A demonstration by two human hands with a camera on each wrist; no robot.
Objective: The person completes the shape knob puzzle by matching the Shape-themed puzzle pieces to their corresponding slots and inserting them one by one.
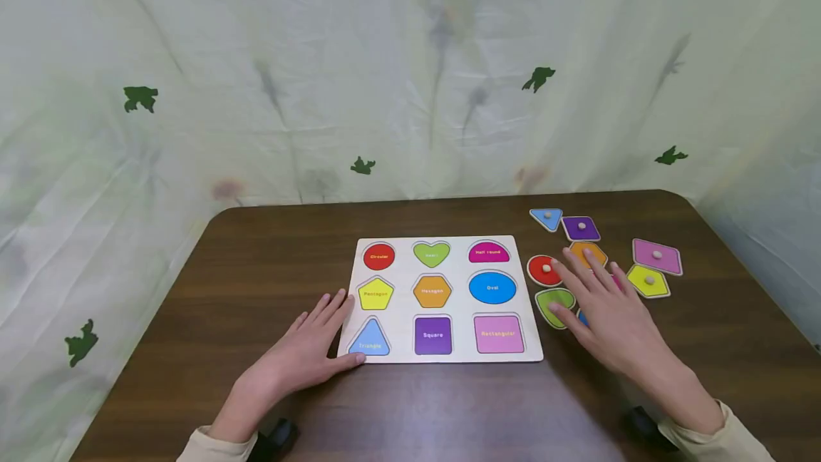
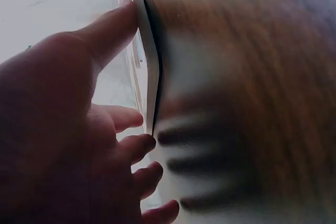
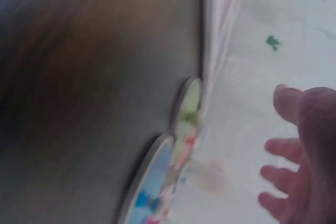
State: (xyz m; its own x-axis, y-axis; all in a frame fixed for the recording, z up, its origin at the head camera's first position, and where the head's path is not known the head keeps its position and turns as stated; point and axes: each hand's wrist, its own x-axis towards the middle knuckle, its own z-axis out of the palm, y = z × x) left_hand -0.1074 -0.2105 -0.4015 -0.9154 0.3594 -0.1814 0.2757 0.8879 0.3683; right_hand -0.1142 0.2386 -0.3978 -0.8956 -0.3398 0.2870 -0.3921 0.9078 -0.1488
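Observation:
A white shape puzzle board [image 1: 400,305] with labelled coloured shapes lies flat on the table. My left hand [image 1: 304,351] rests at its left edge, thumb on the near corner and the other fingers straight along the side. Over the loose knobbed pieces, right of the board, my right hand [image 1: 612,319] hovers with fingers spread and nothing held. Nearest it are a red circle [image 1: 541,274], a green piece [image 1: 550,299] and an orange hexagon [image 1: 598,254]. The hand largely hides a blue piece [image 3: 149,187] and a magenta one from the head view.
Farther back lie a blue triangle [image 1: 540,215] and a purple square [image 1: 572,232]. To the right are a pink rectangle [image 1: 667,254] and a yellow pentagon [image 1: 641,285]. A pale leaf-patterned curtain [image 1: 398,91] hangs behind the brown wooden table [image 1: 282,255].

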